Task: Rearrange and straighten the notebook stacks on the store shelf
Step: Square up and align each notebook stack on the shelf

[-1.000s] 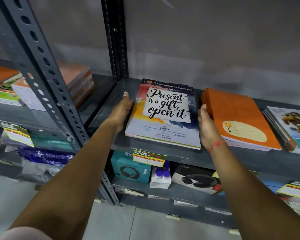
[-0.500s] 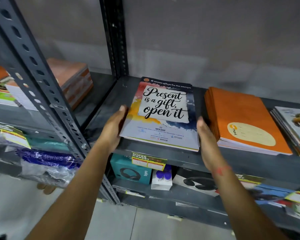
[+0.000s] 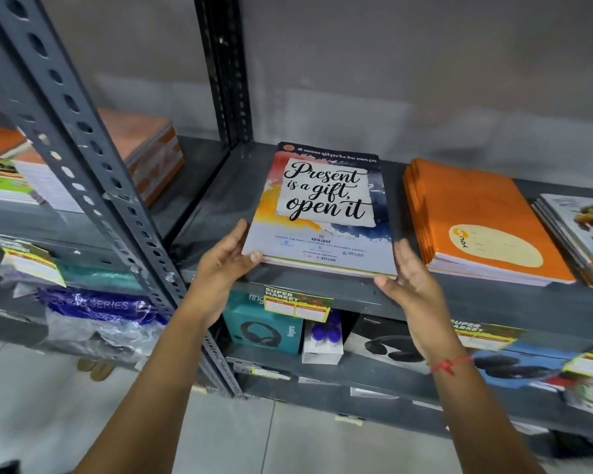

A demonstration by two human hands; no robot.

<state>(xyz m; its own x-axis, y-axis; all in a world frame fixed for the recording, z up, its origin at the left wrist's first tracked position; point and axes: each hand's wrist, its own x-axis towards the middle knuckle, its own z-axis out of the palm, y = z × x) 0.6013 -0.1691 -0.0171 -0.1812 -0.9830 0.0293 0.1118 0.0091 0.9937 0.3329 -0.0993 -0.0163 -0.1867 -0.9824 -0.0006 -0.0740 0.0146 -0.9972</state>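
Observation:
A stack of notebooks with a "Present is a gift, open it" cover lies on the grey metal shelf. My left hand holds its near left corner, thumb on the cover and fingers along the side. At the near right corner my right hand has spread fingers that touch the stack's edge. An orange notebook stack lies just to the right. Further right sits a stack with a picture cover.
A slotted grey upright crosses the left foreground. Behind it, on the neighbouring shelf, lie more notebook stacks. The lower shelf holds boxed headphones and a price label. A grey wall backs the shelves.
Both hands have slid back along the sides of the stack to its near corners. The left thumb now rests on the cover, and the view has come closer.

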